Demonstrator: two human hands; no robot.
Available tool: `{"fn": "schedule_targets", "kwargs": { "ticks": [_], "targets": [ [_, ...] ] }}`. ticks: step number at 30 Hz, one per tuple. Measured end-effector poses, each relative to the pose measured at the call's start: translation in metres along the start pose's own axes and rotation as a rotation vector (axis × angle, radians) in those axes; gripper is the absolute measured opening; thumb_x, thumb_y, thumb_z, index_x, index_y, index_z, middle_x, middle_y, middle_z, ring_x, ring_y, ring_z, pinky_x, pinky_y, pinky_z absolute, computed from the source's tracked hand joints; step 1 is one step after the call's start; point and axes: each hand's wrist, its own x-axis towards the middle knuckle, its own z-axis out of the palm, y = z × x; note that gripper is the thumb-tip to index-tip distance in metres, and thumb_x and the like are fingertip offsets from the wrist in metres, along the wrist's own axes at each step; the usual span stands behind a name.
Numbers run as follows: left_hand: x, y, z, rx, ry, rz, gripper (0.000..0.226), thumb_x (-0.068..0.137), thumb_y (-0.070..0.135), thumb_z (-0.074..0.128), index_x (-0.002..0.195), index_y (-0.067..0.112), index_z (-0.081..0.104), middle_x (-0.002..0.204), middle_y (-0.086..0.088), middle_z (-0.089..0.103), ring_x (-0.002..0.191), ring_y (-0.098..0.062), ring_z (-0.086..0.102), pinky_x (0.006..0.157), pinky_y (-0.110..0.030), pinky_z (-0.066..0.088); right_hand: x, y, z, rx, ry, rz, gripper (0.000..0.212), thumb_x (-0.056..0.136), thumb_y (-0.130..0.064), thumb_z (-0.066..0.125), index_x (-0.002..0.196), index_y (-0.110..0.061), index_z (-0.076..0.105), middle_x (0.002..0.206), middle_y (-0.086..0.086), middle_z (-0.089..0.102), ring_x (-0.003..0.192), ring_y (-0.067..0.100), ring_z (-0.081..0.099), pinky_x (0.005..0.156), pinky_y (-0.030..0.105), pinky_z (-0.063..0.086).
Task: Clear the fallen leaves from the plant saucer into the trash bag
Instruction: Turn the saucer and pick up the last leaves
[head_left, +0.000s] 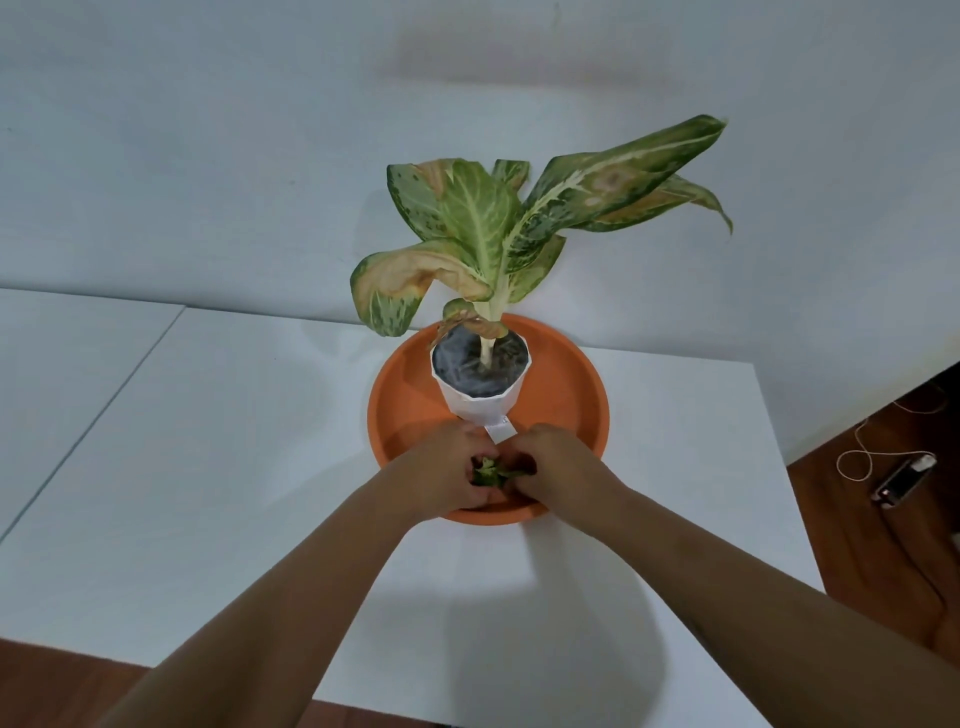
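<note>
A round orange plastic saucer (566, 395) on the white table (208, 467) is being occupied by a white paper-wrapped pot (480, 395) of dark soil and a variegated plant (498, 228). At its near edge, a clump of green fallen leaves (491, 472) is being pinched between the curled left hand (447, 470) and right hand (553, 462); the fingertips are being hidden.

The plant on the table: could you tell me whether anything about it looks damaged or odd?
Yes. The plant has browned, yellowing leaves, the worst a drooping leaf on the left, and a shrivelled one at the rim of the white pot.
</note>
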Motion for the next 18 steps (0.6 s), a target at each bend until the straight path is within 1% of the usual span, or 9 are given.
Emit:
{"fn": "schedule_targets", "kwargs": {
  "ticks": [2, 5, 7, 9, 12, 14, 16, 17, 18],
  "targets": [
    [-0.002, 0.001, -0.002, -0.002, -0.001, 0.007, 0.029, 0.078, 0.024, 0.076, 0.106, 0.016, 0.072, 0.099, -0.002, 0.063, 0.081, -0.013, 0.056, 0.071, -0.023, 0.048, -0.002, -0.002, -0.005, 0.032, -0.007, 0.006, 0.017, 0.081, -0.006, 0.060, 0.089, -0.011, 0.074, 0.086, 0.008, 0.070, 0.079, 0.021, 0.060, 0.068, 0.026, 0.046],
    [-0.003, 0.000, -0.001, -0.003, 0.012, -0.010, 0.025, 0.081, 0.019, 0.073, 0.107, 0.017, 0.072, 0.094, 0.004, 0.057, 0.076, -0.008, 0.051, 0.065, -0.010, 0.041, -0.004, -0.004, -0.011, 0.053, -0.036, 0.019, 0.020, 0.084, -0.005, 0.058, 0.092, -0.010, 0.076, 0.087, 0.007, 0.073, 0.079, 0.020, 0.064, 0.068, 0.021, 0.045],
    [-0.004, 0.000, 0.001, -0.001, 0.028, -0.031, 0.021, 0.083, 0.015, 0.071, 0.104, 0.015, 0.074, 0.096, 0.000, 0.062, 0.075, -0.007, 0.050, 0.063, -0.005, 0.035, -0.005, -0.005, -0.014, 0.040, -0.047, 0.027, 0.017, 0.085, -0.004, 0.057, 0.082, -0.008, 0.074, 0.079, 0.006, 0.070, 0.073, 0.018, 0.060, 0.063, 0.020, 0.040],
    [-0.005, 0.000, 0.002, -0.007, 0.054, -0.043, 0.020, 0.084, 0.011, 0.069, 0.103, 0.013, 0.075, 0.099, -0.003, 0.068, 0.076, -0.007, 0.049, 0.062, -0.003, 0.031, -0.005, -0.006, -0.018, 0.013, -0.061, 0.037, 0.022, 0.086, -0.004, 0.058, 0.067, -0.014, 0.064, 0.065, -0.001, 0.060, 0.064, 0.013, 0.052, 0.056, 0.016, 0.033],
    [-0.006, 0.002, 0.003, -0.012, 0.090, -0.044, 0.020, 0.086, 0.011, 0.067, 0.103, 0.012, 0.075, 0.099, -0.002, 0.070, 0.077, -0.006, 0.048, 0.062, -0.002, 0.031, -0.005, -0.008, -0.022, -0.017, -0.091, 0.066, 0.039, 0.088, -0.007, 0.057, 0.056, -0.026, 0.047, 0.059, -0.010, 0.047, 0.059, 0.008, 0.045, 0.051, 0.014, 0.027],
    [-0.007, 0.002, 0.003, -0.014, 0.105, -0.044, 0.019, 0.086, 0.014, 0.067, 0.103, 0.013, 0.075, 0.097, -0.002, 0.070, 0.077, -0.007, 0.051, 0.065, -0.006, 0.035, -0.004, -0.007, -0.022, -0.014, -0.104, 0.084, 0.034, 0.088, -0.007, 0.058, 0.061, -0.025, 0.049, 0.061, -0.012, 0.046, 0.061, 0.009, 0.046, 0.052, 0.013, 0.027],
    [-0.008, 0.002, 0.005, -0.033, 0.118, -0.057, 0.019, 0.084, 0.020, 0.071, 0.102, 0.013, 0.075, 0.094, -0.003, 0.069, 0.076, -0.010, 0.054, 0.068, -0.016, 0.046, -0.005, -0.006, -0.024, 0.010, -0.111, 0.081, 0.017, 0.087, -0.006, 0.060, 0.080, -0.021, 0.060, 0.064, -0.015, 0.047, 0.066, 0.009, 0.048, 0.053, 0.012, 0.028],
    [-0.008, 0.002, 0.005, -0.040, 0.120, -0.063, 0.021, 0.082, 0.024, 0.073, 0.100, 0.013, 0.074, 0.093, -0.004, 0.069, 0.077, -0.013, 0.056, 0.071, -0.022, 0.050, -0.006, -0.006, -0.025, 0.024, -0.119, 0.074, 0.013, 0.086, -0.006, 0.062, 0.090, -0.018, 0.066, 0.067, -0.015, 0.051, 0.069, 0.010, 0.050, 0.055, 0.011, 0.030],
    [-0.009, 0.002, 0.007, -0.044, 0.118, -0.072, 0.025, 0.080, 0.028, 0.075, 0.100, 0.012, 0.074, 0.093, -0.005, 0.068, 0.080, -0.015, 0.058, 0.074, -0.028, 0.052, -0.006, -0.006, -0.026, 0.034, -0.135, 0.071, 0.016, 0.084, -0.009, 0.066, 0.099, -0.015, 0.068, 0.073, -0.013, 0.057, 0.075, 0.011, 0.054, 0.058, 0.012, 0.035]
  ]
}}
